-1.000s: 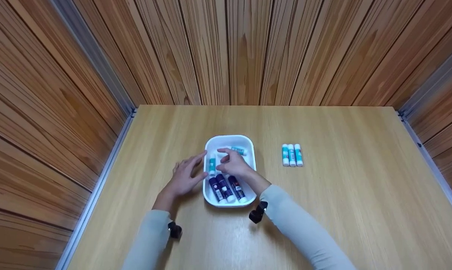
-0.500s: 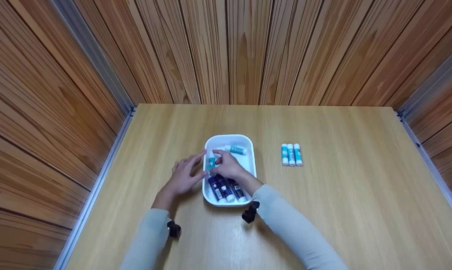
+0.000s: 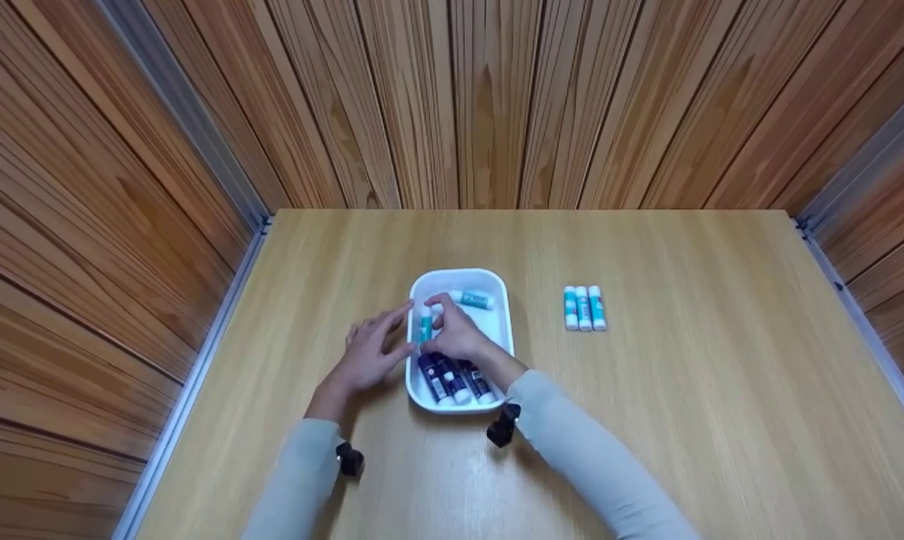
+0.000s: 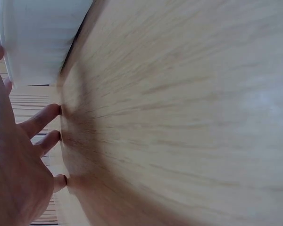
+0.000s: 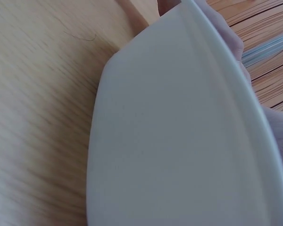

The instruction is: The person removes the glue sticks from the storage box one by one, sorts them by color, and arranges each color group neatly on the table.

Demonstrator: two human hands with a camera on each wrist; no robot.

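A white tray (image 3: pixel 503 322) holds teal-and-white glue sticks and several dark purple tubes with white ends. In the head view my right hand (image 3: pixel 459 330) reaches into it, thumb and index finger at the two ends of a teal glue stick (image 3: pixel 426 325) along the left wall, pinching it lengthwise. Another teal glue stick (image 3: pixel 473 300) lies crosswise at the tray's far end. Dark purple tubes (image 3: pixel 434 377) lie side by side at the near end, partly under my right hand. My left hand (image 3: pixel 371 352) touches the tray's left rim with spread fingers; in the left wrist view other fingertips rest on the table.
Right of the tray, three teal-and-white glue sticks (image 3: pixel 584 308) lie in a row on the wooden table (image 3: pixel 684 390). Wood-panelled walls (image 3: pixel 489 105) enclose the table at the back and sides.
My right hand has moved left and closed its fingertips on the teal glue stick's ends, uncovering the crosswise glue stick. My left hand stays at the rim.
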